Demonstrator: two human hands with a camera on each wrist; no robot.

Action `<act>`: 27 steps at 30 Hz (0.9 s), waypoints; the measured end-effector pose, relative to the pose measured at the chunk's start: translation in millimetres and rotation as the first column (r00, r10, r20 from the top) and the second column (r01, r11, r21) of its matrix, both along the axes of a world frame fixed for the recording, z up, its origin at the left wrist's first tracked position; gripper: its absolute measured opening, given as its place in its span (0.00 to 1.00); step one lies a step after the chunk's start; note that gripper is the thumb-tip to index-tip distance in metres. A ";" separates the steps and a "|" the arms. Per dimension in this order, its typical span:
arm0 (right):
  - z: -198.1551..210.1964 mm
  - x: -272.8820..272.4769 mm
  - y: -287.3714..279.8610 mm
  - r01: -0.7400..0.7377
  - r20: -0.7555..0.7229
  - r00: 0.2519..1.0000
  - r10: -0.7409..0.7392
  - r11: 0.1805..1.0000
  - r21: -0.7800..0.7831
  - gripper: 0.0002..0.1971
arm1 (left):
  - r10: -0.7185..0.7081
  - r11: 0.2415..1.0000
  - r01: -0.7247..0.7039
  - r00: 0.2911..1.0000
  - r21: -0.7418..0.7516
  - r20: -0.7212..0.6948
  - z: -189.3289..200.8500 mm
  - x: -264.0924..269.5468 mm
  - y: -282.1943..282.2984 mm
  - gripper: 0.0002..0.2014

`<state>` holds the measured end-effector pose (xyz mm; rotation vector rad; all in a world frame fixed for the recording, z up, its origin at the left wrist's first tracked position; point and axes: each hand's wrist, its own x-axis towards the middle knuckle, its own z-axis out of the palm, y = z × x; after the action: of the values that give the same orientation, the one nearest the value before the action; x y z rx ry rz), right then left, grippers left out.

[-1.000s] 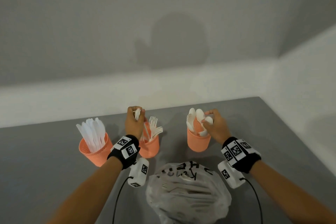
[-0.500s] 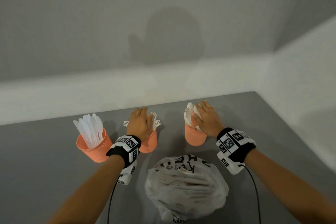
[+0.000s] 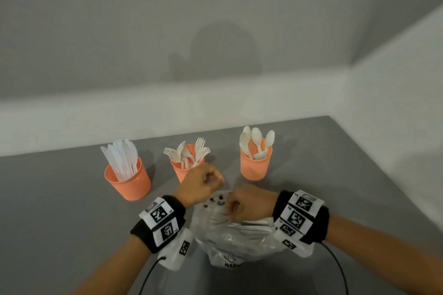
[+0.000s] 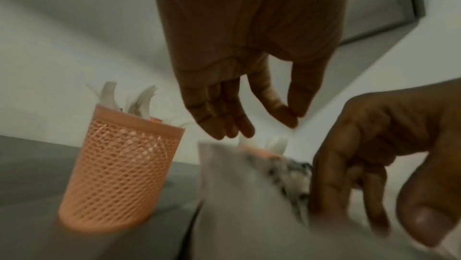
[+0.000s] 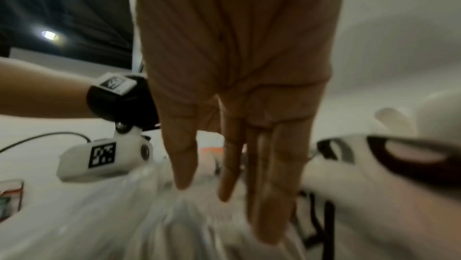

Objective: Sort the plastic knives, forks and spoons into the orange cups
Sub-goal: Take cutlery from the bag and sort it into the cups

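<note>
Three orange mesh cups stand in a row: the knife cup (image 3: pixel 128 181) at left, the fork cup (image 3: pixel 183 172) (image 4: pixel 117 173) in the middle, the spoon cup (image 3: pixel 255 166) at right. In front of them lies a clear plastic bag (image 3: pixel 235 239) (image 5: pixel 112 215) with white cutlery inside. My left hand (image 3: pixel 203 183) (image 4: pixel 269 124) hovers at the bag's far edge, just before the fork cup, fingers hanging loosely and holding nothing. My right hand (image 3: pixel 239 207) (image 5: pixel 224 195) is over the bag's top, its fingers pointing down onto the plastic.
The grey table (image 3: pixel 60 199) ends at a white wall behind and on the right. Wrist camera units and black cables (image 3: pixel 148 273) hang under both forearms beside the bag. Both wrist views are motion-blurred.
Both hands have come back from the fork and spoon cups to the bag. The cutlery they held a second ago now stands in those cups.
</note>
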<state>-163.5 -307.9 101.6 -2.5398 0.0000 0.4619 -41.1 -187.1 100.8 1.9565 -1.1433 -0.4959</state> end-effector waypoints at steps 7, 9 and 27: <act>-30.3 -9.6 8.5 0.086 -0.145 0.982 -0.118 0.974 -0.211 0.25 | -0.150 0.838 0.073 0.984 0.541 0.100 -28.3 -22.7 27.6 0.21; -34.5 -9.2 8.0 0.112 -0.149 0.978 -0.143 0.973 -0.201 0.30 | -0.185 0.786 0.105 0.980 0.609 0.070 -24.3 -25.8 29.8 0.29; -36.3 64.7 95.3 -0.143 -0.109 0.986 0.126 0.977 -0.161 0.36 | 0.228 0.844 -0.204 0.974 0.497 0.012 -21.1 9.4 151.1 0.32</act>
<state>-98.8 -212.6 65.3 -2.6908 -0.1012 0.6654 -31.7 -36.0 79.7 2.4656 -0.7946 -0.7668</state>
